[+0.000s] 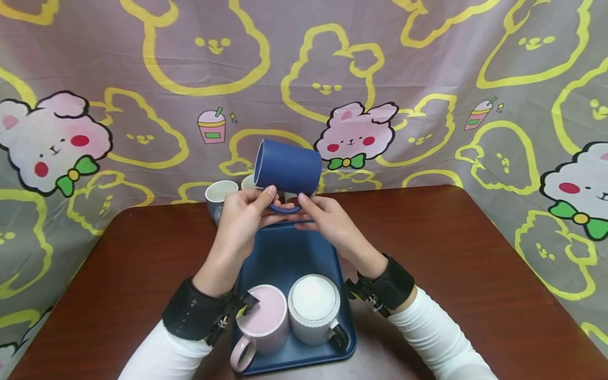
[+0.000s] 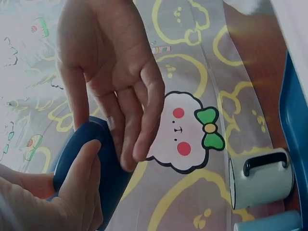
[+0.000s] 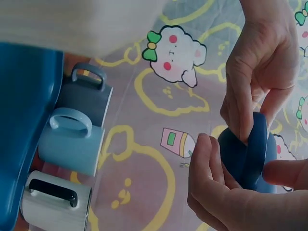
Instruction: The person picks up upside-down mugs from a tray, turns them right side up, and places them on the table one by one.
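A dark blue mug [image 1: 288, 167] hangs tilted on its side above the far end of a blue tray [image 1: 280, 253], its mouth turned left. Both hands hold it by the handle [image 1: 285, 208]. My left hand [image 1: 265, 203] pinches the handle from the left with its thumb on top. My right hand [image 1: 304, 211] pinches it from the right. The left wrist view has the handle [image 2: 96, 159] between my left thumb [image 2: 82, 178] and the right hand's fingers [image 2: 139, 120]. In the right wrist view the handle [image 3: 252, 154] sits between both hands.
A pink mug [image 1: 263, 319] and a white ribbed mug [image 1: 314, 309] stand at the tray's near end. Three mugs stand at the table's back: grey-blue [image 3: 86, 96], light blue [image 3: 72, 142] and white with a black handle [image 3: 55, 204]. A cartoon-print cloth [image 1: 427, 79] hangs behind the brown table [image 1: 451, 248].
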The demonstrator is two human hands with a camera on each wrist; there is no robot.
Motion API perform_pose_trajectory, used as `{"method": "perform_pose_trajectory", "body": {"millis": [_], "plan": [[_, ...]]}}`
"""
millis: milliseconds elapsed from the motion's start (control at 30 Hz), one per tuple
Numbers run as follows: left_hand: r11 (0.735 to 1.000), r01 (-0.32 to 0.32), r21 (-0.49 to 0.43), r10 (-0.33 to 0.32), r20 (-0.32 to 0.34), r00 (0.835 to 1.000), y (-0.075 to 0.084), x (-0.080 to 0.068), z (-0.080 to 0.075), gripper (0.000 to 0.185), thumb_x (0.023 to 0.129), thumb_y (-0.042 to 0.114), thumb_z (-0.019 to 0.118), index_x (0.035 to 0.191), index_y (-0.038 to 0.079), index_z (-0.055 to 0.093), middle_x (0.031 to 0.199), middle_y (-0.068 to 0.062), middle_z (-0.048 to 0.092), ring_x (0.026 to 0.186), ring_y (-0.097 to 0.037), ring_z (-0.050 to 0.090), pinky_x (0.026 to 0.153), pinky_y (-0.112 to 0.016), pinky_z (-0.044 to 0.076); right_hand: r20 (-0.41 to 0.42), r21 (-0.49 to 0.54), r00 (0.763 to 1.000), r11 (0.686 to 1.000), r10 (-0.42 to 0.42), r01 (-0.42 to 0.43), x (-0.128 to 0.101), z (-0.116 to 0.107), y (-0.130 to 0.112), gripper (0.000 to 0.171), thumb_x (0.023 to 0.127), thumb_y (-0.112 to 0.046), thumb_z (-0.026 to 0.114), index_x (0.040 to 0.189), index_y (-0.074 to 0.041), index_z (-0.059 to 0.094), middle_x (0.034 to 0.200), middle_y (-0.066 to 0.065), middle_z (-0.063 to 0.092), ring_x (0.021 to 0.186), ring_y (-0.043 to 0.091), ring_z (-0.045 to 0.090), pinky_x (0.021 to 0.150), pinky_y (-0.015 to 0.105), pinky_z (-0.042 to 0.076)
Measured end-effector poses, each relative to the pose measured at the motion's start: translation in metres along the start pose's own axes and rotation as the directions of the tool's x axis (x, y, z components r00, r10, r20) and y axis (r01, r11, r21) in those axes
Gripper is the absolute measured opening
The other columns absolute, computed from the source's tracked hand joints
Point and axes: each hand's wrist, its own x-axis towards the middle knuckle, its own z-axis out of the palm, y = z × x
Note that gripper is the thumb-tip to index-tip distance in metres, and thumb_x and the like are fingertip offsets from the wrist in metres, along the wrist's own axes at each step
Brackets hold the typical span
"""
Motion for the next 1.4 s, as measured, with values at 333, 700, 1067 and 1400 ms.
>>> {"method": "perform_pose_trajectory", "body": {"millis": [333, 700, 1067, 1400], "plan": [[0.993, 0.001, -0.114, -0.007, -0.051, 0.999, -0.004, 0.001, 0.009, 0.031, 0.097, 0.013, 0.053, 0.097, -0.018, 0.056, 0.071, -0.003, 0.061, 0.071, -0.011, 0.071, 0.073, -0.03, 0.056, -0.052, 0.201, 0.998, 0.979, 0.025, -0.014, 0.001, -0.001, -0.002, 0.039, 0.1, -0.023, 0.047, 0.126, 0.005, 0.055, 0.119, 0.021, 0.063, 0.101, 0.02, 0.067, 0.093, 0.034, 0.05], [0.996, -0.04, 0.085, 0.049, -0.115, 0.992, -0.007, 0.0, 0.011, 0.032, 0.095, 0.018, 0.057, 0.101, -0.014, 0.063, 0.081, -0.008, 0.063, 0.066, -0.008, 0.067, 0.069, -0.027, 0.057, -0.101, 0.255, 0.995, 0.967, 0.022, 0.004, -0.001, -0.004, -0.006, 0.035, 0.098, -0.021, 0.051, 0.12, 0.005, 0.06, 0.108, 0.012, 0.068, 0.101, 0.016, 0.065, 0.096, 0.032, 0.049], [0.989, -0.035, 0.143, 0.052, -0.116, 0.992, -0.006, 0.0, 0.012, 0.032, 0.095, 0.019, 0.058, 0.102, -0.011, 0.066, 0.093, -0.016, 0.065, 0.073, -0.006, 0.067, 0.072, -0.024, 0.056, -0.065, 0.41, 0.996, 0.912, 0.053, -0.021, -0.004, -0.004, -0.007, 0.04, 0.1, -0.017, 0.047, 0.125, 0.014, 0.051, 0.095, 0.001, 0.067, 0.096, 0.013, 0.065, 0.098, 0.032, 0.046], [0.996, 0.021, 0.091, -0.014, -0.082, 0.997, -0.006, 0.0, 0.015, 0.035, 0.096, 0.022, 0.056, 0.107, -0.01, 0.065, 0.091, -0.011, 0.067, 0.071, -0.008, 0.068, 0.074, -0.027, 0.056, -0.003, 0.618, 0.999, 0.786, 0.044, -0.033, -0.007, -0.002, -0.01, 0.027, 0.102, -0.017, 0.041, 0.089, -0.007, 0.062, 0.09, 0.003, 0.06, 0.094, 0.014, 0.063, 0.107, 0.04, 0.037]]}}
